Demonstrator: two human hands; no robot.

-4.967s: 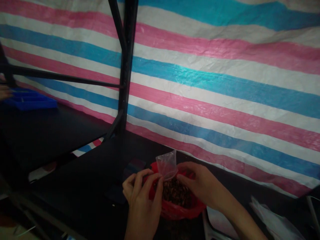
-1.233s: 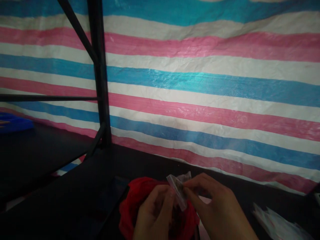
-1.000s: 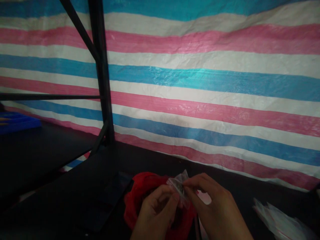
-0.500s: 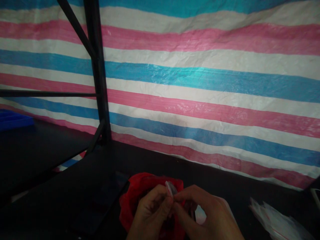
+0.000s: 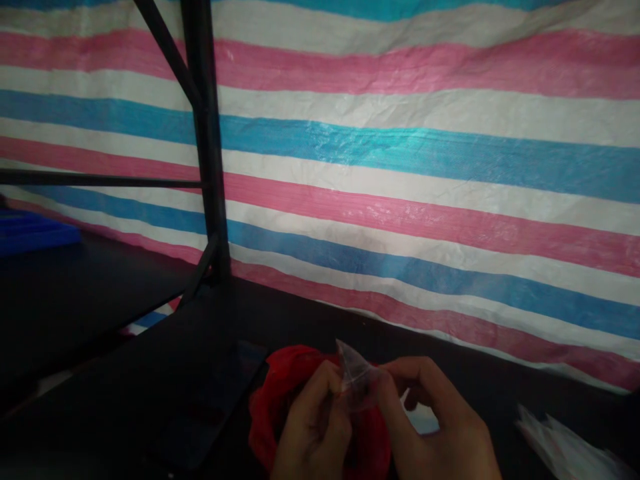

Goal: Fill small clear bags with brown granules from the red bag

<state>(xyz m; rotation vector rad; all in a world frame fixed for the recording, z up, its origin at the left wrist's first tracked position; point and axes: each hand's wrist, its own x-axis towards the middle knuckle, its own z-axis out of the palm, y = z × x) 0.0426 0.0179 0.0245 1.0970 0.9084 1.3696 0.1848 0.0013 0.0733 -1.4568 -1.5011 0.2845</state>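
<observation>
Between my two hands is a small clear plastic bag point(image 5: 356, 373), its pointed corner sticking up. My left hand point(image 5: 316, 420) pinches the bag's left side between thumb and fingers. The thumb and forefinger of my right hand point(image 5: 440, 420) are closed on its right edge. Right below them stands a red plastic bag point(image 5: 273, 400) with its mouth open; what lies inside is dark and mostly covered by my hands. Under my right hand shows part of a pale, whitish thing point(image 5: 423, 420) that I cannot make out.
A pile of clear plastic bags point(image 5: 565, 443) lies at the right on the black table point(image 5: 285, 313). Left of the red bag is a dark flat object point(image 5: 215, 400). A black metal frame point(image 5: 207, 147) and a blue tray point(image 5: 40, 233) stand at left, before a striped tarp point(image 5: 400, 220).
The small clear bag is spread wider and stands up more between my fingers. My right hand has drawn a little to the right, away from the left. The whole view has shifted slightly.
</observation>
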